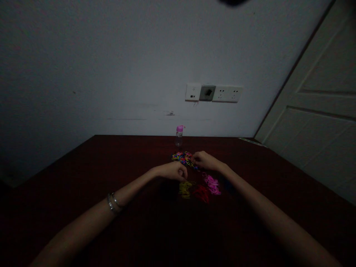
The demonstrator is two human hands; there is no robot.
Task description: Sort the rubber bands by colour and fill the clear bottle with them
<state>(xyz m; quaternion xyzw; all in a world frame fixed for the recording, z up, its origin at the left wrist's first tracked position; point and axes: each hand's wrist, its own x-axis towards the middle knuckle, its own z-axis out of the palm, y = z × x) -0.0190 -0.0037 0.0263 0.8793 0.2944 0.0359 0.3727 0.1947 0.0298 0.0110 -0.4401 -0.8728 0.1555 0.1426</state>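
Observation:
A mixed heap of small coloured rubber bands [182, 157] lies on the dark table. My right hand [205, 160] is at the heap's right edge, its fingers closed and pointing down; whatever they pinch is hidden. My left hand [172, 171] is just in front of the heap with thumb and finger pressed together, right above a pile of yellow rubber bands [184, 190]. Anything in that pinch is too small to make out. Beside the yellow pile lie red rubber bands [201, 193], and further right pink rubber bands [212, 184].
Behind the heap stands a clear bottle [178, 138] with a pink cap. The dark red table [125, 155] meets a pale wall [125, 74] carrying sockets and switches [213, 93]. A white panelled door [319, 111] is on the right. The light is dim.

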